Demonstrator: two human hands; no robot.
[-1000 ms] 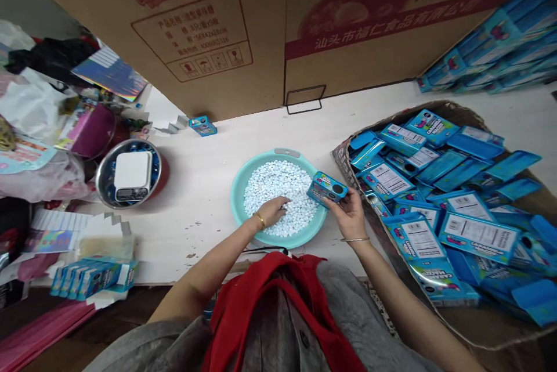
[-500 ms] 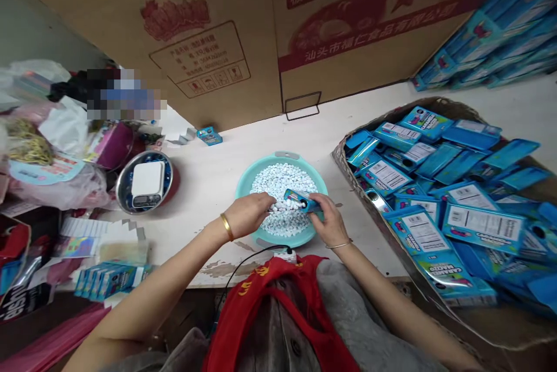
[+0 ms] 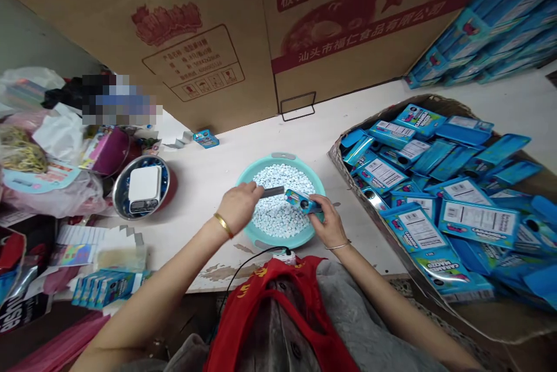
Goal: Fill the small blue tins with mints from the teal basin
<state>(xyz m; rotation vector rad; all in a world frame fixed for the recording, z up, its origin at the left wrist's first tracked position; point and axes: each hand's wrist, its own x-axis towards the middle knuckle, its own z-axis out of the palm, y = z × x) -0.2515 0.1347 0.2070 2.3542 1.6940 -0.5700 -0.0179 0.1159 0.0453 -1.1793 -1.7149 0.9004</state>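
Blue box [image 3: 296,201] held over a basin [image 3: 285,241] of white pellets [image 3: 278,224]

One teal basin, round, with a grey grip at its far edge, holds a broad bed of pale pellets, too many to count. Over them the single box lies slantwise, glossy blue, with bright print and a dark round spot on its upper face. The fingers of the right hand [image 3: 329,225] pinch its near end. Those of the left hand [image 3: 238,206] are closed round one dark, narrow strip [image 3: 273,191], whose tip comes up to the box's other end; whether they touch, I cannot tell.

Right of the basin on the white counter [image 3: 200,186], one open carton [image 3: 513,317] is heaped with similar blue boxes, overlapping too much for a sure count. To the left, one steel-rimmed bowl [image 3: 172,186] holds blue pieces, with one white scale [image 3: 144,186] on top. One small packet [image 3: 206,138] sits against the tall cardboard [image 3: 209,12] behind. More blue boxes are stacked [image 3: 491,35] at the far right.
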